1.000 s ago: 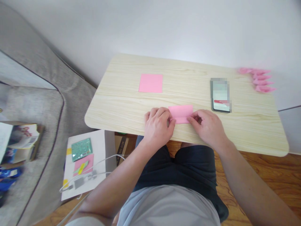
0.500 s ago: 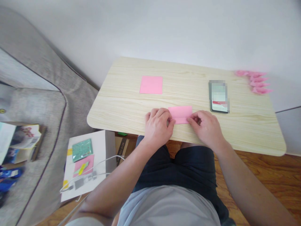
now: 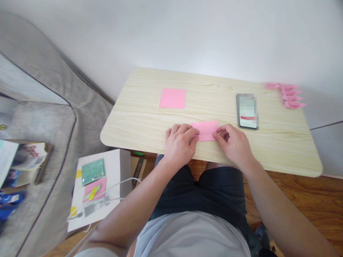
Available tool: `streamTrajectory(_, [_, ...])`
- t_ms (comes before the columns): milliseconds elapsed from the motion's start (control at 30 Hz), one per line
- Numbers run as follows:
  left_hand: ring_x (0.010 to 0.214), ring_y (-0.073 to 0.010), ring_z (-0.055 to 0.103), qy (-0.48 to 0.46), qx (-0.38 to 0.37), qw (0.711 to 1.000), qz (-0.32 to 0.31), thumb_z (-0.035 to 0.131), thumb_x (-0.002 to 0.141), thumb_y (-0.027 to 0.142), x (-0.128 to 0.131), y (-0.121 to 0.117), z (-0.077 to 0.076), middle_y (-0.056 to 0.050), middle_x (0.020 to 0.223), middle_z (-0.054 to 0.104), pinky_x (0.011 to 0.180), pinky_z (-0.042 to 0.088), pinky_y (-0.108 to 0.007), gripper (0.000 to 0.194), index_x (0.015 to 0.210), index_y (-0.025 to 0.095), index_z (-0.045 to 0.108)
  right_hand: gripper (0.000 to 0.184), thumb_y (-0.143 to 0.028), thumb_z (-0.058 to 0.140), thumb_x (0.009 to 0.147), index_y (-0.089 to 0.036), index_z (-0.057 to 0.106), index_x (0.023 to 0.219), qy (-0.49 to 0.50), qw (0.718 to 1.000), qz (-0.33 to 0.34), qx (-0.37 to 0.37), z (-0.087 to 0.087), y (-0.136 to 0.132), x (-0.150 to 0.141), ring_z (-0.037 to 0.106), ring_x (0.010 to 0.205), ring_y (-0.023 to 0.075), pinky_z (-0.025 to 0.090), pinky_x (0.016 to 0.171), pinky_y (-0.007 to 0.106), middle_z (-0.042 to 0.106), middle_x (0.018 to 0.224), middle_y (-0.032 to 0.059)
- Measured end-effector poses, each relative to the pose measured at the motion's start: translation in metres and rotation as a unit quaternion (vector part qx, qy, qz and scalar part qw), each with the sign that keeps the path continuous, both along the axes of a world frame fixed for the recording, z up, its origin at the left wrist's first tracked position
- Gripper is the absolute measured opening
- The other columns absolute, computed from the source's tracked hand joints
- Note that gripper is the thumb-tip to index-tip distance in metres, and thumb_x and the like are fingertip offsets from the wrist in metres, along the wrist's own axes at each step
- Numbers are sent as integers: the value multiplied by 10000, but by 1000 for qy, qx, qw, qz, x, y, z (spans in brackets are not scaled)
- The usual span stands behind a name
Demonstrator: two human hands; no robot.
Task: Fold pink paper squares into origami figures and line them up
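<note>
A folded pink paper [image 3: 205, 130] lies near the front edge of the light wooden table [image 3: 150, 117]. My left hand [image 3: 180, 143] pinches its left end with curled fingers. My right hand [image 3: 233, 144] pinches its right end, fingers pressed together. A flat pink square sheet [image 3: 173, 98] lies farther back on the table. Several folded pink paper pieces [image 3: 287, 95] sit in a row at the far right corner.
A phone [image 3: 247, 111] lies face up right of the folded paper. A grey sofa [image 3: 34, 107] stands at the left. On the floor beside it, a white board [image 3: 93, 189] carries a green card, pink paper and a white cable. My legs are under the table.
The lower flap of the pink paper has been folded up, so less of it shows between my hands. The camera has shifted slightly; both hands stay at the paper's ends.
</note>
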State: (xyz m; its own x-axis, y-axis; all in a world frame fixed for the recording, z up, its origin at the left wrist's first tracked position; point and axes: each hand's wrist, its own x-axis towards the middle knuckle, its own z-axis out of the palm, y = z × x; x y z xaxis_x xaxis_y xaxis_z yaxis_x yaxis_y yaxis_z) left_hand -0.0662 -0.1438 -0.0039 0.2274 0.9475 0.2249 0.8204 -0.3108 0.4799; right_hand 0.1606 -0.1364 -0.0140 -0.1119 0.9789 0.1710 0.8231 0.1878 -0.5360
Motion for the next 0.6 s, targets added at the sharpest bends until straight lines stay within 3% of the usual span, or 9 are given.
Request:
streamTrajectory(133, [1180, -255, 560, -4, 7, 1000, -4, 607, 1000, 333, -2, 0, -3, 10, 1218, 718, 1019, 381, -473, 154, 1023, 336, 760, 142, -337, 609, 976, -214, 669, 1015, -6, 998, -11, 55, -7, -6, 0, 610, 793, 214, 437, 739, 352, 682, 812, 31])
streamTrajectory(300, [1181, -248, 565, -10, 14, 1000, -4, 638, 985, 333, -2, 0, -5, 22, 1218, 725, 1014, 388, -467, 133, 1007, 337, 769, 170, -292, 622, 976, -246, 726, 1102, -68, 977, -100, 175, -3, -37, -27, 583, 1140, 308, 422, 966, 471, 722, 1174, 94])
streamTrajectory(467, [1181, -251, 580, -16, 19, 1000, -2, 661, 971, 340, -3, 1, -4, 26, 1216, 736, 1030, 388, -478, 115, 1003, 334, 772, 345, -287, 585, 1006, -227, 640, 1342, -77, 987, -22, 140, 0, -61, -59, 527, 1358, 313, 327, 1164, 525, 670, 1396, 101])
streamTrajectory(600, [1205, -275, 584, -12, 15, 1000, -10, 689, 951, 367, -5, 1, -4, -7, 1266, 736, 1032, 396, -495, 165, 1088, 315, 764, 453, -384, 562, 1029, -205, 565, 1445, -112, 989, 6, 96, -6, -65, -61, 468, 1458, 326, 233, 1233, 583, 582, 1525, 133])
